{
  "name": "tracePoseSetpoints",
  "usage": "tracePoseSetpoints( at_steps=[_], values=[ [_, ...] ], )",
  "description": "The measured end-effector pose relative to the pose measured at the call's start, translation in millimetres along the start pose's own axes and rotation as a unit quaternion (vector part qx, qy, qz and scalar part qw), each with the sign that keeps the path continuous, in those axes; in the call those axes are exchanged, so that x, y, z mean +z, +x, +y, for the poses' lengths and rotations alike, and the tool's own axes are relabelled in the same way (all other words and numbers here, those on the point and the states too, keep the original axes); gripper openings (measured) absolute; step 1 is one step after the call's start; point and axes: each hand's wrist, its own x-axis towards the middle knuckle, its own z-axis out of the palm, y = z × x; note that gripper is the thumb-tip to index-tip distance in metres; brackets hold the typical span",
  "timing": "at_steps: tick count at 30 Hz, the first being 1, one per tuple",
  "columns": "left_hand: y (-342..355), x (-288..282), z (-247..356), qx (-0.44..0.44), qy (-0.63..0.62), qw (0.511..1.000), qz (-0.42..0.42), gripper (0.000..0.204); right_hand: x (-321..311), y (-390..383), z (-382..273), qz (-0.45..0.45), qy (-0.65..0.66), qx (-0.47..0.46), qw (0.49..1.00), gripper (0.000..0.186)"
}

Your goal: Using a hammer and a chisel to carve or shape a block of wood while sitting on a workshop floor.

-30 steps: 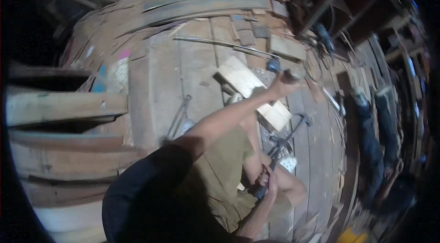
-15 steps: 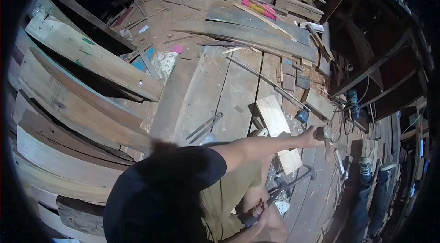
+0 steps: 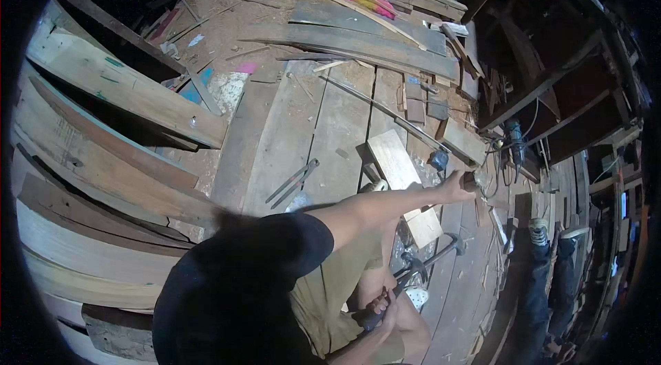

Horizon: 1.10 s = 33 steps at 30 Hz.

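Grey long-handled metal pincers point(image 3: 292, 183) lie left of both hands' fingers. The right hand point(image 3: 385, 310) curls its fingers round a dark-handled tool point(image 3: 370, 322). A pale rectangular wooden board point(image 3: 392, 155) lies left of the left hand point(image 3: 454, 188), whose fingers clasp a small brown block point(image 3: 474, 180). Apparent step: holding the block outstretched; the next move calls for firm grips.

Wearer's two hands point(image 3: 454, 189) point(image 3: 383, 308), one pincer tool point(image 3: 295, 182)
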Motion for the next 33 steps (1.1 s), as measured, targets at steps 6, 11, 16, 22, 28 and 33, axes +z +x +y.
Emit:
tracePoseSetpoints(
  at_steps=[6, 11, 16, 22, 28, 33],
  values=[
    [-13, -17, -22, -0.129, 0.065, 0.989, -0.031, 0.030, -8, -9, 7, -0.046, 0.087, -0.064, 0.993, 0.020],
    [-2, -16, -55, -0.188, 0.166, 0.968, -0.015, 0.024, -8, -10, 10, 0.044, 0.123, -0.072, 0.989, 0.026],
    [4, -26, -50, -0.127, 0.183, 0.971, -0.088, 0.014, -1, -15, 13, 0.021, 0.149, -0.108, 0.983, 0.028],
    [8, -20, -46, -0.088, 0.140, 0.984, -0.071, 0.014, -5, -10, 13, 0.037, 0.125, -0.142, 0.981, 0.027],
    [8, -5, -28, -0.147, 0.168, 0.971, -0.091, 0.022, -12, 0, 16, 0.027, 0.152, -0.093, 0.984, 0.027],
    [7, 5, -19, -0.139, 0.145, 0.976, -0.086, 0.020, -11, -1, 14, 0.026, 0.135, -0.096, 0.986, 0.025]
  ],
)
